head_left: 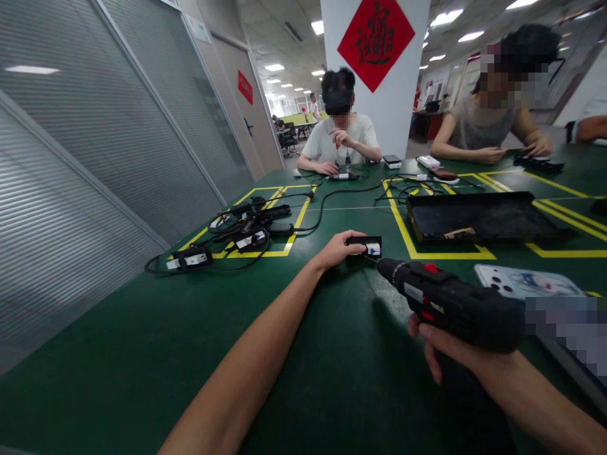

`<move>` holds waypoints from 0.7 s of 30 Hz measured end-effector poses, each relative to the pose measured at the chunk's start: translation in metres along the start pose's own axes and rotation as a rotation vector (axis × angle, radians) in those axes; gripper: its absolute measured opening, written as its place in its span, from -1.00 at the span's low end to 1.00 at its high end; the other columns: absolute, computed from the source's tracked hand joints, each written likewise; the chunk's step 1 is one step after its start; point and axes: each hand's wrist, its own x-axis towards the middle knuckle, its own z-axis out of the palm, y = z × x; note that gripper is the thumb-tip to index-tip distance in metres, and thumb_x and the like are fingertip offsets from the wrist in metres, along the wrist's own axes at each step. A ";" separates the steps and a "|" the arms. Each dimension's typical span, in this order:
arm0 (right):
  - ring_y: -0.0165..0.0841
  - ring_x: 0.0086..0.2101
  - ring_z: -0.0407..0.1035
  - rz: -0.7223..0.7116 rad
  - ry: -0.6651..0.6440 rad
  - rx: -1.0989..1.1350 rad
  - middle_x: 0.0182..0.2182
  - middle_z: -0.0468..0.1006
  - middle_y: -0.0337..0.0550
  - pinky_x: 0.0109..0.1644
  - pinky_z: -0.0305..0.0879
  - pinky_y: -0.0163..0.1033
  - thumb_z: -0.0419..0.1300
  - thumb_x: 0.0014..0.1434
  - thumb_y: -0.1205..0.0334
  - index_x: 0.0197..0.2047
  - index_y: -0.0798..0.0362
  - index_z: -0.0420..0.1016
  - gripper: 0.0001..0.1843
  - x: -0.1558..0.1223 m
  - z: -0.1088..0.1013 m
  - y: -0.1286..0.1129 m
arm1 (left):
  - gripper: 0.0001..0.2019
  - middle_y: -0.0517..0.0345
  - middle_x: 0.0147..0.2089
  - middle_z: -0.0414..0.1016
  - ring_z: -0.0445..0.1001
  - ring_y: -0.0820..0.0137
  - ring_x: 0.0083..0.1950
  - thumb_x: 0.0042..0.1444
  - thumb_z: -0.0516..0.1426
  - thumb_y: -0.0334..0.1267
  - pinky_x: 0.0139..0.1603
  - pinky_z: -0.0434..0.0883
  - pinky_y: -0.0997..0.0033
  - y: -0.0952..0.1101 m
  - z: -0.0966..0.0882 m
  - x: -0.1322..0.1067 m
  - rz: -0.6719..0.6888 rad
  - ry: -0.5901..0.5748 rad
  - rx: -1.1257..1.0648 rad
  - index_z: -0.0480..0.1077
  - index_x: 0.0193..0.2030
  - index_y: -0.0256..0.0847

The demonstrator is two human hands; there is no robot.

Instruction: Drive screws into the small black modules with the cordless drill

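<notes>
A small black box-like part with a white and blue piece [374, 249] stands on the green table [303, 303] in front of me. My left hand [337, 250] grips its left end, thumb in front and fingers behind. In my right hand [446, 344] is a black cordless drill [446, 300] with red details, its handle partly hidden. The drill points left, and its thin bit ends at or close to the part's lower front; I cannot tell whether they touch.
Left lies a heap of black cables and devices [251, 224]. A black tray [474, 218] holding a small piece sits right, within yellow tape lines. A phone in a patterned case [531, 281] lies near the drill. Across the table sit a person [341, 133] and another person [493, 123].
</notes>
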 end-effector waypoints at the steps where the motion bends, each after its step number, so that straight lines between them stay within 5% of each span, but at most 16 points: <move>1: -0.37 -0.71 0.38 -0.010 -0.009 0.005 -0.71 0.47 -0.31 -0.60 0.26 -0.28 0.16 0.10 -0.01 -0.26 0.03 0.34 -0.72 0.001 -0.001 0.002 | -0.52 -0.03 0.03 0.44 0.44 0.30 -0.04 0.00 0.20 -0.18 0.01 0.35 0.29 0.001 0.000 0.000 -0.004 -0.003 -0.002 0.33 0.07 -0.28; 12: -0.37 -0.65 0.40 0.043 0.087 -0.134 -0.74 0.47 -0.34 -0.41 0.33 -0.22 0.12 0.14 -0.01 -0.28 0.02 0.36 -0.74 -0.006 0.002 0.001 | -0.52 -0.02 -0.01 0.47 0.45 0.31 -0.07 -0.01 0.20 -0.13 -0.01 0.35 0.32 0.000 0.002 0.002 0.015 0.033 0.051 0.36 0.04 -0.29; 21: -0.38 -0.67 0.38 0.024 0.055 -0.009 -0.71 0.45 -0.34 -0.51 0.27 -0.24 0.16 0.13 0.01 -0.27 0.01 0.40 -0.76 -0.006 0.000 -0.006 | -0.53 -0.02 -0.01 0.47 0.44 0.31 -0.05 -0.02 0.21 -0.14 0.00 0.35 0.31 0.001 0.000 0.002 0.018 0.025 0.062 0.37 0.03 -0.29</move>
